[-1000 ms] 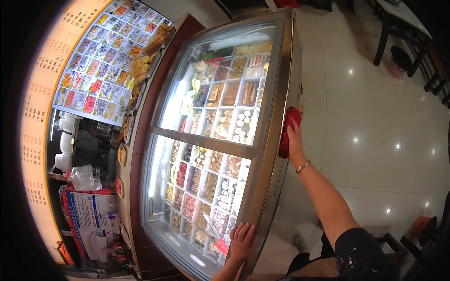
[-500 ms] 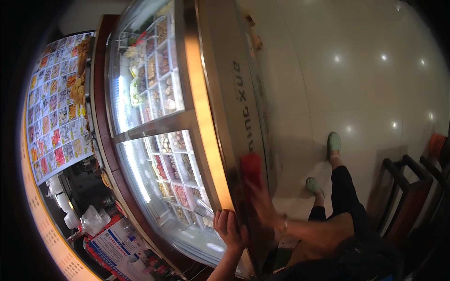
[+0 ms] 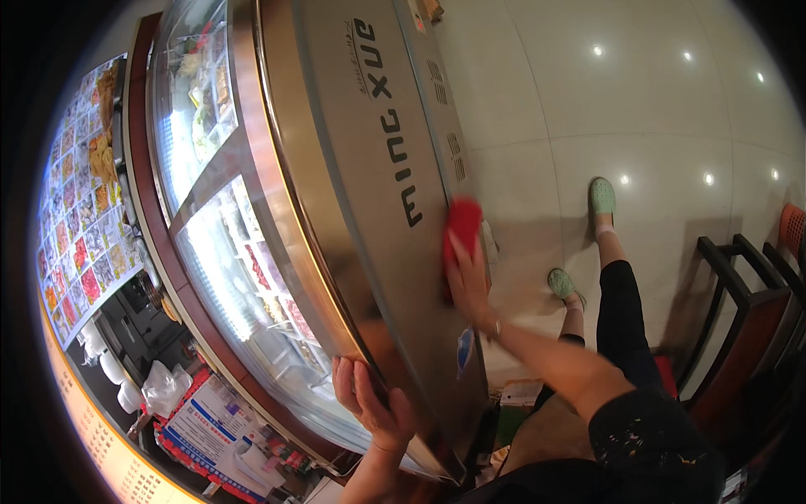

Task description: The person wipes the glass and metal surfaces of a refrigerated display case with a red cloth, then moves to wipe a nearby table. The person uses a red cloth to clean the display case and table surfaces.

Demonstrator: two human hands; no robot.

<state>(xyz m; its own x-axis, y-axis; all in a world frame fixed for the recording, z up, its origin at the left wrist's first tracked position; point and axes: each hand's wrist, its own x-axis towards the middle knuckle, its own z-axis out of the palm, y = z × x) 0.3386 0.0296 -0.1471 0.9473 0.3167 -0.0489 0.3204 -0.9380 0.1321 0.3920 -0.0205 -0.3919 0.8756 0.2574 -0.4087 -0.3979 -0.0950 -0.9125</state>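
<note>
A glass-topped refrigerated display case [image 3: 336, 210] with a steel front panel runs through the middle of the view. My left hand [image 3: 375, 405] is closed over its upper front edge at the near end, fingers bent over the metal rim. Below it on the panel, my right hand [image 3: 470, 281] presses a red cloth [image 3: 464, 223] flat against the steel, near the panel's lower part. The cloth is blurred by motion, and part of it is hidden under the fingers. Behind the glass, white trays of food [image 3: 267, 273] show in bright light.
Tiled floor [image 3: 537, 92] lies to the right, with my green shoes [image 3: 601, 197] on it. A dark wooden stool [image 3: 739, 302] stands at the right. Left of the case are a picture menu sheet [image 3: 88, 227], a clear plastic bag [image 3: 166, 388] and a printed sheet [image 3: 210, 433].
The red cloth under my right hand has moved down the front panel, toward the floor side. My left hand stays on the rim. The view has tilted to show more of the panel.
</note>
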